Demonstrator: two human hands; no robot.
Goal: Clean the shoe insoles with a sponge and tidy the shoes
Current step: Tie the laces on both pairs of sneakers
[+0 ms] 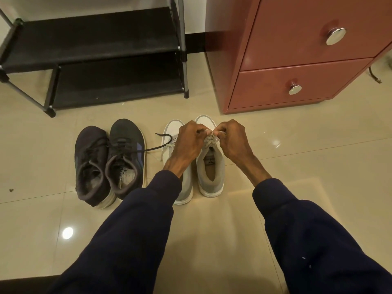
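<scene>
- Two pairs of shoes stand on the glossy beige tile floor (pixel 297 155): a dark navy lace-up pair (pixel 110 162) to our left and a white-and-grey sneaker pair straight ahead.
- Our left hand (pixel 188 139) and right hand (pixel 231 136) meet over the right-side white sneaker (pixel 212 179). Each grip is closed, pinching the white laces (pixel 211 139) above the tongue.
- This sneaker's long axis runs straight away from us, heel nearest, between our forearms, so neither hand is nearer. We judge any lace pull goes sideways across that axis.
- Its tan insole (pixel 210 166) sits inside; we see no sponge.
</scene>
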